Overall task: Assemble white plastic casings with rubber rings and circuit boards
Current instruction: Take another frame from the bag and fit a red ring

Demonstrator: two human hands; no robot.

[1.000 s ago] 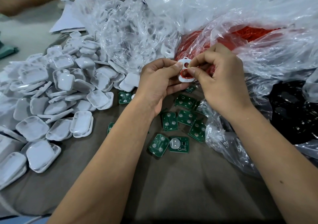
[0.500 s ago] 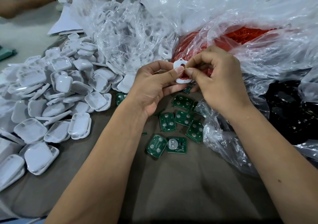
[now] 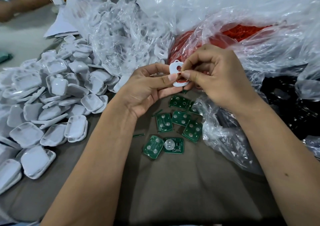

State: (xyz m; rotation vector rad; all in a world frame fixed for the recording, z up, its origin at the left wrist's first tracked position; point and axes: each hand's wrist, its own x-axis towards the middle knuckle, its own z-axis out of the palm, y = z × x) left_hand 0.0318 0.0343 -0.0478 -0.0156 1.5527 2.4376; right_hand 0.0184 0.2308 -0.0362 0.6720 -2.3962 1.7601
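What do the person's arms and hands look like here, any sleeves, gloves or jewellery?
Both forearms are bare up to the frame edge: no sleeves show. The left hand and right hand wear no gloves, rings or watch. Fingernails are short and unpainted.

Soft, even light falls from above, bright enough that colours read clearly. Glare runs in white streaks over the crumpled clear plastic bags (image 3: 216, 14) from twelve to three o'clock, washing out what lies under them. The white casings (image 3: 52, 90) at nine o'clock look faintly bluish and lose edge detail where they pile together. Shadows are weak and diffuse: a dim patch under the forearms on the grey-brown cloth (image 3: 181, 182) at six o'clock. Wide-angle distortion bends and stretches the corners. The centre is fairly sharp; the far top-left corner is soft.
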